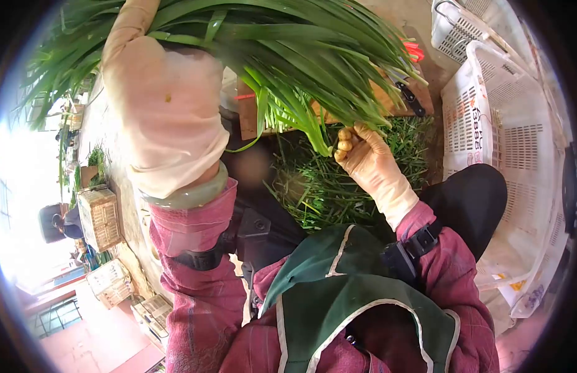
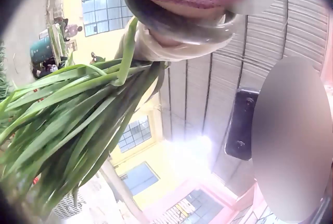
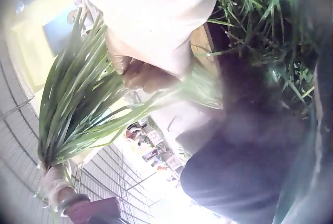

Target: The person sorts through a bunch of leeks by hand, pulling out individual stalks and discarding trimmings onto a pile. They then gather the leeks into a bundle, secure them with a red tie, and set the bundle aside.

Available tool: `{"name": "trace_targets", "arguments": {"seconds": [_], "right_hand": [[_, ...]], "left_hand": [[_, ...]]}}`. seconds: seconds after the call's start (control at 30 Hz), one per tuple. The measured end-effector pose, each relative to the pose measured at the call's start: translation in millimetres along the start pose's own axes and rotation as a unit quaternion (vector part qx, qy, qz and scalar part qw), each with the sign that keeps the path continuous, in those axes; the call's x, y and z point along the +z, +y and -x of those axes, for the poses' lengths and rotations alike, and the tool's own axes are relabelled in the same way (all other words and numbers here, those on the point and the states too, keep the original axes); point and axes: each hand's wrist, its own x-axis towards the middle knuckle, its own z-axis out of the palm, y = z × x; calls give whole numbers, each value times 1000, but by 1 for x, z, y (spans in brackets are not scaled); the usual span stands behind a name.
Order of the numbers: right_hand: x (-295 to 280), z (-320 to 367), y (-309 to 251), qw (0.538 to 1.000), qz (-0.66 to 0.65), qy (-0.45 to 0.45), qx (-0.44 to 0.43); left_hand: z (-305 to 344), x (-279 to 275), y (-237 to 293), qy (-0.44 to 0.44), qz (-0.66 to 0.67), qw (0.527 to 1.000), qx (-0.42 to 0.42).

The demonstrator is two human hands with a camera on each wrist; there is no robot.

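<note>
1. A person in a green apron (image 1: 329, 298) sits or crouches, the gloved left hand (image 1: 170, 109) raised at the near side of a large bunch of long green leaves (image 1: 301, 37). Its fingers are clenched round the gathered leaves, as the left wrist view shows.

2. The bunch hangs in the air between the 2 hands, its leaves fanned out above a board. A firm, light grip at the gathered part should keep it together without bruising.

3. The gloved right hand (image 1: 375, 174) is at the loose ends, its fingers (image 1: 344, 143) curled; whether they grasp any leaf cannot be told. Drawing strays out 1 or 2 at a time, near the ends, would best avoid tearing them.

4. Under the bunch, the wooden board (image 1: 383, 98) bears a black handle (image 1: 411, 99), likely a knife's. Wrists are best kept well above it.

5. Loose green cuttings (image 1: 313, 196) cover the ground beside the board.

6. Beyond the right arm stands a white plastic crate (image 1: 464, 158); farther off, at left, are 3 more crates.
</note>
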Motion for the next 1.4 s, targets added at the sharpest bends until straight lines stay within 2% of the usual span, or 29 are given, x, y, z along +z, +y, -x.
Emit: {"name": "trace_targets", "arguments": {"seconds": [0.17, 0.23, 0.27, 0.33, 0.37, 0.43, 0.47, 0.5, 0.53, 0.57, 0.6, 0.63, 0.67, 0.73, 0.8, 0.83, 0.87, 0.9, 0.93, 1.0, 1.03, 1.13, 1.3, 1.4], "right_hand": [[-5, 1, -5, 991, 119, -41, 46], [-7, -2, -6, 983, 159, -63, 65], [-10, -4, -8, 981, 169, -64, 74], [-14, -5, -9, 975, 192, -64, 89], [-15, -4, -9, 973, 206, -46, 94], [-17, -4, -8, 928, 354, -11, 110], [-20, -3, -9, 898, 425, 6, 117], [-41, -10, -7, 861, 494, -1, 124], [-53, -11, -6, 814, 561, 21, 152], [-63, -11, -7, 649, 743, 21, 161], [-69, -4, -5, 446, 881, -16, 159], [-71, 3, -4, 216, 964, -52, 144], [-71, 4, -9, 183, 944, -40, 271], [-70, 0, -14, 160, 925, -55, 339], [-66, -6, -11, 354, 923, -17, 146], [-53, -8, -7, 586, 806, -13, 89], [-40, -10, -4, 783, 617, -6, 73], [-22, -11, -3, 880, 471, -44, 42], [-8, -11, -4, 911, 408, -60, 31], [14, -6, -7, 957, 274, -89, 12], [24, -2, -8, 976, 206, -69, 24], [3, -7, -12, 985, 153, -53, 61], [-8, -11, -4, 979, 199, 41, -14], [-3, -12, -1, 988, 125, 84, -28]], "left_hand": [[3, 12, 14, 0, 28, 1000, -3], [3, 23, 25, 72, 18, 996, -51], [-2, 28, 33, 111, 60, 986, -106], [-3, 21, 32, 95, 133, 980, -114], [-1, 5, 25, 41, 165, 983, -67], [1, -4, 16, 11, 72, 997, 32], [1, -1, 11, 32, -52, 995, 81], [-3, 0, 11, 48, -87, 992, 73], [-7, 2, 12, 64, -122, 988, 63], [-18, 1, 19, 78, -69, 995, -3], [-22, -5, 17, 65, -84, 994, 2], [-26, -11, 15, 52, -98, 994, 8], [-24, -29, 1, 12, -178, 980, 86], [-30, -59, -9, -30, -267, 954, 130], [-34, -81, -14, -32, -252, 964, 72], [-36, -90, -18, -33, -227, 972, 48], [-38, -99, -22, -33, -202, 979, 24], [-33, -83, -13, 3, -154, 988, -21], [-30, -74, -8, 39, -104, 992, -67], [-38, -86, -26, 28, 43, 996, -78], [-40, -88, -33, 30, 96, 990, -96], [-37, -82, -40, 29, 145, 981, -126], [-32, -70, -43, 18, 179, 970, -163], [-33, -67, -46, 12, 175, 968, -179]]}}
